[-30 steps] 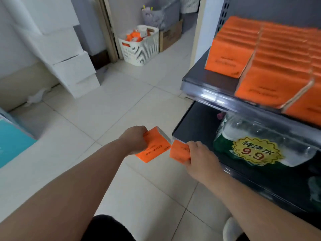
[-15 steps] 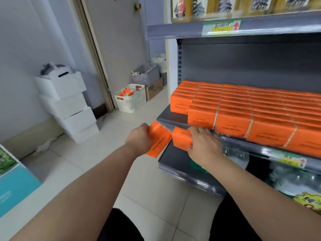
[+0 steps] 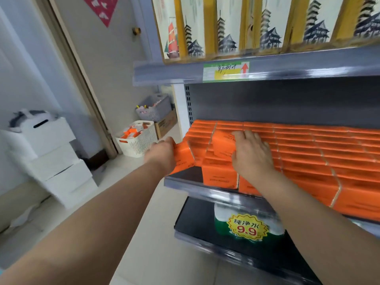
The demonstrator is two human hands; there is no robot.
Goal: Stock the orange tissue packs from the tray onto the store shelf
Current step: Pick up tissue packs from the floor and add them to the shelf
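Rows of orange tissue packs (image 3: 320, 157) fill the middle shelf (image 3: 185, 185) of the store rack. My left hand (image 3: 161, 154) grips one orange pack (image 3: 182, 158) at the shelf's left end, held just over the bare front corner. My right hand (image 3: 249, 152) lies on top of another orange pack (image 3: 224, 140), which sits tilted on the stacked rows with its printed face up; the fingers wrap its upper edge. The tray is out of view.
A white basket (image 3: 137, 140) with orange items stands on the floor by the door. White boxes (image 3: 55, 159) are stacked at left. The upper shelf (image 3: 185, 73) overhangs the packs. Below sits a water pack with a 9.9 label (image 3: 246, 227).
Both hands rose from below the shelf edge to shelf height. The right hand carried its pack up onto the stacked rows; the left brought its pack to the shelf's left end.
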